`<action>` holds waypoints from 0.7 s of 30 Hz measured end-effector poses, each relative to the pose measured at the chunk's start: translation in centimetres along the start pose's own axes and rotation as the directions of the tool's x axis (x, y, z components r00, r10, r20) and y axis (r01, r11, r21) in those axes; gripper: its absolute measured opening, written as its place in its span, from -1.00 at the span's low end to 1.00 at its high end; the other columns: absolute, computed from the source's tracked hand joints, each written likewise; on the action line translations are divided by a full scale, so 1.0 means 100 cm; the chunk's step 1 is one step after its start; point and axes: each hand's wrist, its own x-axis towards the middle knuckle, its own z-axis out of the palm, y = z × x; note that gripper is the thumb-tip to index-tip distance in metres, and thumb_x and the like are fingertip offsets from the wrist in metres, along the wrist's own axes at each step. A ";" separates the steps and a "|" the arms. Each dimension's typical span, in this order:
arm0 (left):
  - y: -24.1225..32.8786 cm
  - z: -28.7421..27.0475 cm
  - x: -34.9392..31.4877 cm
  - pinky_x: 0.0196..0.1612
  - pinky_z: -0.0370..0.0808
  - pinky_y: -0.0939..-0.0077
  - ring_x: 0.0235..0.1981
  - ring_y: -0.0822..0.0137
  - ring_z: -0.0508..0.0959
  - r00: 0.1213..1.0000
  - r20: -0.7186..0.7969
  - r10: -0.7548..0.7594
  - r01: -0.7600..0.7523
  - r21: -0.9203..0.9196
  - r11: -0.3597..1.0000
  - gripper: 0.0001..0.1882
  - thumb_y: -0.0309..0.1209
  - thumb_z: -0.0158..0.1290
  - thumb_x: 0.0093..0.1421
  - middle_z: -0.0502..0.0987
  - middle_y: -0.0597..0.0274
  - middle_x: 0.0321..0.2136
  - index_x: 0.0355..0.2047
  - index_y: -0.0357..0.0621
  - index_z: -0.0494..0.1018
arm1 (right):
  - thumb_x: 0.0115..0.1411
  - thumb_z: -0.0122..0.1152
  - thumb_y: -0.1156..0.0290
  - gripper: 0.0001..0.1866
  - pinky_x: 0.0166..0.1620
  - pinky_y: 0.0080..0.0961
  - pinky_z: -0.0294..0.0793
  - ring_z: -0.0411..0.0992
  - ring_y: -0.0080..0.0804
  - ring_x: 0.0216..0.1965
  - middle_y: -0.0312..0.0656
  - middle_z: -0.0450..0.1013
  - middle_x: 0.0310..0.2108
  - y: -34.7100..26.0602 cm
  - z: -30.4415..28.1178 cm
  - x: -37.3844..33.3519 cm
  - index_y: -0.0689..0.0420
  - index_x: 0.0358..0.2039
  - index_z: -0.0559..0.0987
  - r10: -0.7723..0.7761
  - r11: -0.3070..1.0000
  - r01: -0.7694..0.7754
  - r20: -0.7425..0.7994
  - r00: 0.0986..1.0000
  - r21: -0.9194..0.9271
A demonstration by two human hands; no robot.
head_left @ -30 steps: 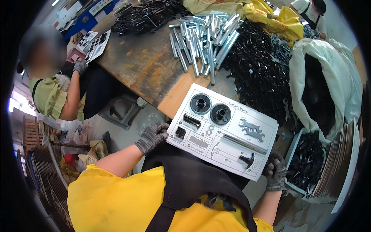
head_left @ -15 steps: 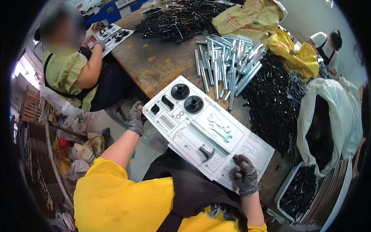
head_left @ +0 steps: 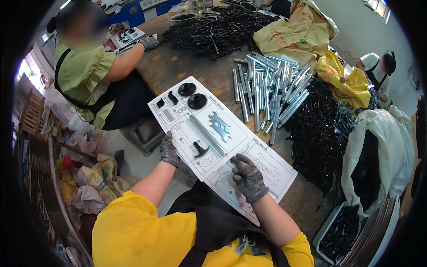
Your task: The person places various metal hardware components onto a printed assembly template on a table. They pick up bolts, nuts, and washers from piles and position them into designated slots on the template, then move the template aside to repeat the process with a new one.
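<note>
My gloved left hand (head_left: pixel 169 151) grips the left edge of a white printed card (head_left: pixel 180 133). On that card lie two black discs (head_left: pixel 191 95), small black pieces (head_left: pixel 173 97), a silver tube (head_left: pixel 208 135), silver wrenches (head_left: pixel 219 126) and a black T-shaped part (head_left: pixel 200 149). A second printed card (head_left: pixel 267 189), bearing only outlines, sticks out from under the lower right end of the first. My gloved right hand (head_left: pixel 249 179) hovers over or rests on this second card, fingers curled, tips near the upper card's edge. Whether they pinch anything is hidden.
Silver tubes (head_left: pixel 271 89) lie heaped on the table (head_left: pixel 164 66) beyond the cards. Black parts pile at the back (head_left: pixel 209 33) and right (head_left: pixel 311 133). A white sack (head_left: pixel 356 164) and a tray of black parts (head_left: pixel 340 233) stand right. A co-worker (head_left: pixel 89 75) sits left.
The upper card has shifted left, uncovering more of the lower card. My left hand is now lower along its edge, my right hand farther left. The co-worker's arm reaches farther right.
</note>
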 end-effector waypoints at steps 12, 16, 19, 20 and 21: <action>0.050 0.029 0.064 -0.08 0.38 0.28 -0.19 0.12 0.45 0.996 -0.064 0.067 -0.062 0.073 0.995 -0.59 -0.22 -0.20 0.16 0.45 0.06 -0.17 -0.06 -0.22 0.31 | -0.06 0.22 0.32 -0.62 -0.26 -0.43 0.45 0.43 -0.27 -0.35 -0.03 0.37 -0.19 -0.001 -0.023 -0.047 0.08 -0.18 0.44 -0.518 -0.099 0.487 0.463 0.719 -0.868; 0.058 -0.007 0.123 -0.08 0.38 0.27 -0.20 0.11 0.46 0.999 0.019 0.048 -0.049 0.018 0.999 -0.59 -0.22 -0.21 0.16 0.46 0.05 -0.17 -0.10 -0.25 0.34 | -0.13 0.16 0.22 -0.51 -0.04 -0.22 0.29 0.32 -0.16 -0.13 -0.17 0.31 -0.09 -0.001 -0.035 -0.092 -0.02 -0.11 0.38 -0.251 -0.488 0.532 0.695 0.674 -0.692; 0.059 -0.012 0.154 -0.17 0.42 0.30 -0.29 0.15 0.49 0.993 -0.038 0.113 -0.109 0.089 0.990 -0.61 -0.21 -0.17 0.15 0.49 0.08 -0.25 -0.17 -0.25 0.40 | -0.02 -0.01 0.19 -0.57 0.11 -0.11 0.05 0.23 -0.20 -0.02 -0.22 0.31 -0.07 0.025 -0.055 -0.096 -0.11 -0.07 0.38 -0.114 -0.708 0.443 0.709 0.696 -0.549; 0.062 -0.018 0.167 -0.19 0.43 0.31 -0.32 0.16 0.49 0.986 -0.076 0.145 -0.132 0.158 0.979 -0.62 -0.21 -0.16 0.14 0.49 0.08 -0.26 -0.19 -0.25 0.41 | -0.01 -0.04 0.21 -0.57 0.14 -0.11 0.01 0.22 -0.21 0.00 -0.24 0.29 -0.02 0.034 -0.055 -0.095 -0.15 -0.05 0.37 -0.138 -0.689 0.435 0.695 0.706 -0.579; 0.066 -0.020 0.174 -0.22 0.44 0.32 -0.34 0.17 0.49 0.977 -0.109 0.182 -0.154 0.226 0.962 -0.62 -0.21 -0.15 0.14 0.49 0.09 -0.28 -0.20 -0.25 0.41 | 0.04 -0.11 0.18 -0.57 0.18 -0.10 -0.08 0.17 -0.22 0.08 -0.27 0.25 0.05 0.044 -0.053 -0.094 -0.18 -0.02 0.34 -0.157 -0.689 0.399 0.662 0.733 -0.605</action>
